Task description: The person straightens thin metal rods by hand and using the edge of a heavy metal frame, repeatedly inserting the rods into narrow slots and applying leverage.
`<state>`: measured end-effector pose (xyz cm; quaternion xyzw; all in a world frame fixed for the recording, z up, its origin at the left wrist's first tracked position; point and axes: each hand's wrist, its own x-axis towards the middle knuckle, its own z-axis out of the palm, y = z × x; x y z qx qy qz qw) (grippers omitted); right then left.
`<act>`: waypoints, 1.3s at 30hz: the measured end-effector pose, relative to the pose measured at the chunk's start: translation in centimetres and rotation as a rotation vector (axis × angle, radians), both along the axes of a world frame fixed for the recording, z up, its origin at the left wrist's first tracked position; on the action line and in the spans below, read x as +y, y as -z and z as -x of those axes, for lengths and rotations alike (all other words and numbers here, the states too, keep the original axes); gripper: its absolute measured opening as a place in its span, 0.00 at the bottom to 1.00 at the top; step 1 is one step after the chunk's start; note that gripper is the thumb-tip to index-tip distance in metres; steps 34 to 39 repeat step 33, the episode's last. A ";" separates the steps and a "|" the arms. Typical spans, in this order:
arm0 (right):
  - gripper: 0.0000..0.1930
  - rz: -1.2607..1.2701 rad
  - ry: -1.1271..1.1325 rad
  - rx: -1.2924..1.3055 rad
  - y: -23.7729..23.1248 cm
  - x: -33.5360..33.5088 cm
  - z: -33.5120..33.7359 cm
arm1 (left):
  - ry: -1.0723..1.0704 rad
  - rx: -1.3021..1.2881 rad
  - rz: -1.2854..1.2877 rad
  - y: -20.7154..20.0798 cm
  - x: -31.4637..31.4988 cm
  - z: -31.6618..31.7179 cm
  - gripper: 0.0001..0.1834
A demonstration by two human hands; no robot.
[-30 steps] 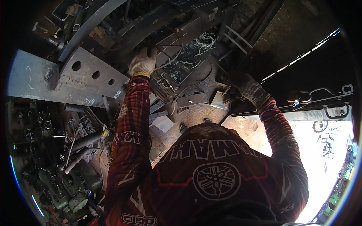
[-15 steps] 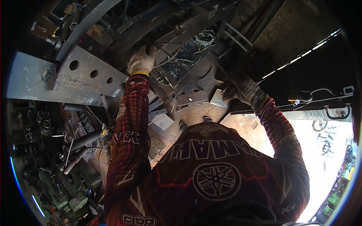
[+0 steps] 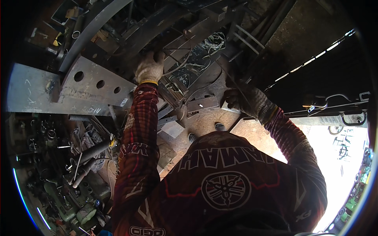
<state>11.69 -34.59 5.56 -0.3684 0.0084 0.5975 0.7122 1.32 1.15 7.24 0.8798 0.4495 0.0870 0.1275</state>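
My left hand, in a pale knit glove, is closed against the dark curved steel piece; its fingertips are lost in shadow. My right hand wears a darker, dirty glove. Its fingers curl round a thin dark rod that slants up and to the left. Just right of my left hand lies a bundle of thin metal rods. Beyond it, a dark tray-like surface carries tangled light wire.
To the left stands a steel plate with round holes against a long flat bar. Metal blocks lie ahead of my feet. Machine parts and pipes crowd the lower left. On the right is a dark panel with a handle.
My right hand has moved slightly left and turned, with its fingers more clearly curled. My left hand stays against the steel piece. The whole view has shifted a little.
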 end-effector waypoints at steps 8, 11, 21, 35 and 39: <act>0.36 0.007 0.047 -0.124 0.6 3.4 5.9 | -0.003 0.052 0.003 0.8 0.5 0.3 0.34; 0.39 -0.003 0.196 -0.053 2.7 5.9 10.2 | 0.081 0.125 0.005 1.4 1.1 -0.4 0.37; 0.31 -0.083 0.499 -0.114 6.6 21.7 19.5 | 0.211 0.196 0.054 1.6 3.4 -0.7 0.42; 0.23 0.027 0.621 -0.274 5.8 30.1 21.7 | 0.269 0.295 0.250 0.9 5.6 -0.7 0.48; 0.23 0.027 0.621 -0.274 5.8 30.1 21.7 | 0.269 0.295 0.250 0.9 5.6 -0.7 0.48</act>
